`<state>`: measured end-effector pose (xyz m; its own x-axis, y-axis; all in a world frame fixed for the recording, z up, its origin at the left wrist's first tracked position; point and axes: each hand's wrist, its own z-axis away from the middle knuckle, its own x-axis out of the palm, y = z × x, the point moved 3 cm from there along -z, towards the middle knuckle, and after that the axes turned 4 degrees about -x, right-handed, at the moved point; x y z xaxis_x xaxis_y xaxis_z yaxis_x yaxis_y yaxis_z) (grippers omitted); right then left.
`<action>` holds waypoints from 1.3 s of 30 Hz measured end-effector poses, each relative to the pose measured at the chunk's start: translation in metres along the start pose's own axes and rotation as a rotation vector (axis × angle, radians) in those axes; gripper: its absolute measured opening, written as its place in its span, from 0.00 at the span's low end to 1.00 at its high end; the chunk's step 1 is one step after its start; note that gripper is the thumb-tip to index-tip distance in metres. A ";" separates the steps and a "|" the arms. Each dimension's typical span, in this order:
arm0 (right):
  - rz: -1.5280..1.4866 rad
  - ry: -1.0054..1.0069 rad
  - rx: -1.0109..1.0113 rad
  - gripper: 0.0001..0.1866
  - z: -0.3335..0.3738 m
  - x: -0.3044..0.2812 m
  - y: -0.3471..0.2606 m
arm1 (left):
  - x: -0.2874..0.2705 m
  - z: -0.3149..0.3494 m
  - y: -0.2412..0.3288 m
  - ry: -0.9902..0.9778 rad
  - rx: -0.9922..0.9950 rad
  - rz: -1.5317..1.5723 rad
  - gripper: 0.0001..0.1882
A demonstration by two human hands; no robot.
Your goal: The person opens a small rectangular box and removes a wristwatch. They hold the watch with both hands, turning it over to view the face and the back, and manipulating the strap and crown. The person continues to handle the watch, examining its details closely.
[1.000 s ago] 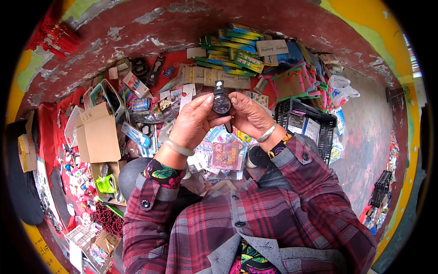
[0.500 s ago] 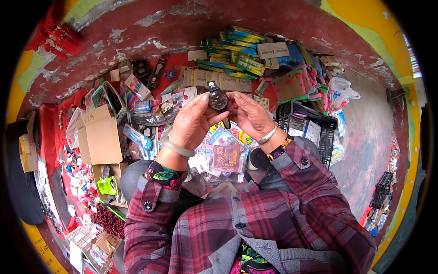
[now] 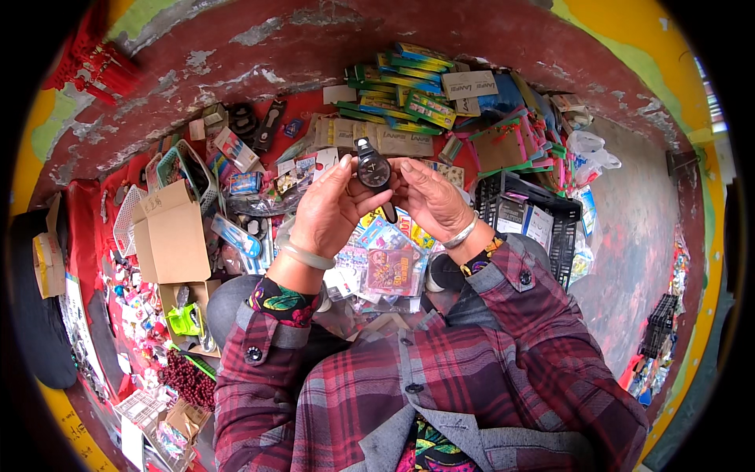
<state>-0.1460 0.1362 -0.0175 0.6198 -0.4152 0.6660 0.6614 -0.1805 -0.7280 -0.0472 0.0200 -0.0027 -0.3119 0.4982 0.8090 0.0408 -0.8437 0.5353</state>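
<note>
A black wristwatch [image 3: 373, 169] with a round dark dial is held up between my two hands, its strap running up and down. My left hand [image 3: 326, 206] grips it from the left, thumb at the case's upper edge and fingers behind and below. On the other side my right hand [image 3: 432, 197] closes round the watch's right edge, its thumb and fingertips near the case. Part of the lower strap shows under the fingers; the rest is hidden. Below the hands lie flat plastic-wrapped packets, among them a reddish square packet [image 3: 392, 271].
Green and yellow boxes [image 3: 409, 86] are piled at the back. A black plastic crate [image 3: 562, 228] stands right, beside pink-framed boards [image 3: 503, 145]. To the left are an open cardboard box [image 3: 169, 244], a green basket [image 3: 200, 177] and dark red beads [image 3: 187, 379].
The watch has shifted very slightly left and turned a little in my fingers. Both hands keep nearly the same place and hold.
</note>
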 end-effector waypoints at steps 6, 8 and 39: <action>-0.001 0.003 -0.005 0.20 0.000 0.002 -0.001 | -0.004 -0.001 -0.002 0.008 -0.006 0.020 0.15; -0.007 0.011 -0.003 0.20 0.000 0.001 0.000 | -0.003 -0.001 -0.001 0.004 -0.008 0.031 0.16; -0.010 0.011 0.003 0.21 0.000 -0.001 0.002 | -0.008 -0.002 -0.003 0.060 -0.020 0.083 0.16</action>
<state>-0.1453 0.1362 -0.0191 0.6085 -0.4231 0.6714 0.6686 -0.1824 -0.7209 -0.0470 0.0182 -0.0110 -0.3644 0.4145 0.8339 0.0500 -0.8855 0.4620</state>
